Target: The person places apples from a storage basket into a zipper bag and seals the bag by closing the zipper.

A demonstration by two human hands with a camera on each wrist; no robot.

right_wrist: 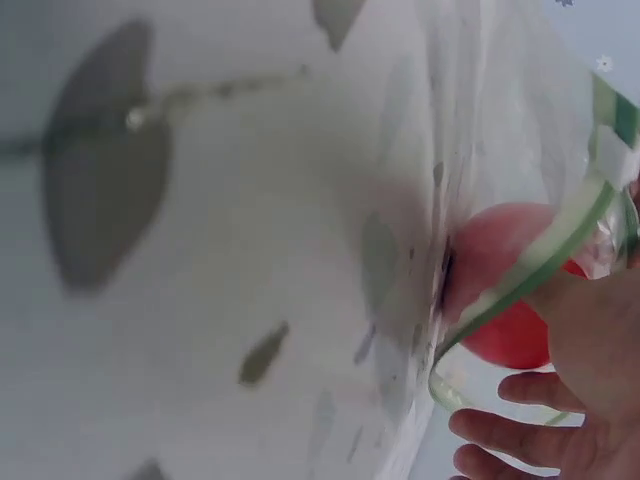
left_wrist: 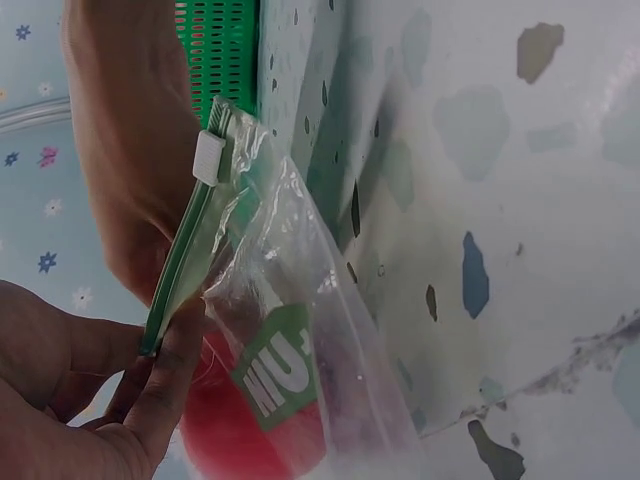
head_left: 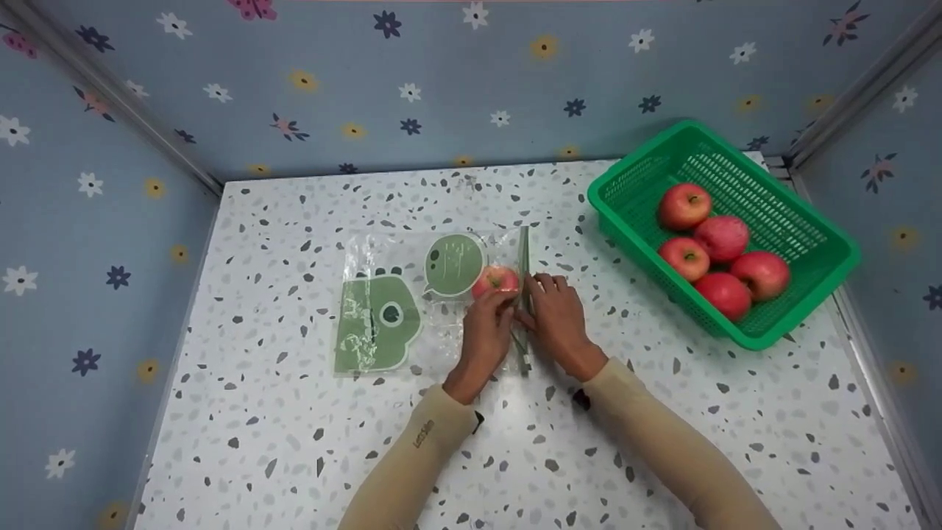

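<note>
A clear zip bag (head_left: 441, 324) with green dinosaur prints lies flat on the table, its green zip edge toward the right. One red apple (head_left: 494, 280) is inside the bag near that edge; it shows red through the plastic in both wrist views. My left hand (head_left: 487, 331) pinches the green zip strip (left_wrist: 180, 255) between thumb and fingers. At the bag's mouth is my right hand (head_left: 561, 318), its thumb by the strip and apple and its other fingers (right_wrist: 510, 435) spread loosely. A white slider (left_wrist: 208, 157) sits on the zip.
A green plastic basket (head_left: 611, 210) stands at the back right, with several red apples (head_left: 725, 237) in it. The speckled white table (head_left: 280, 456) is bordered by flower-patterned walls (head_left: 441, 81) at the back and both sides.
</note>
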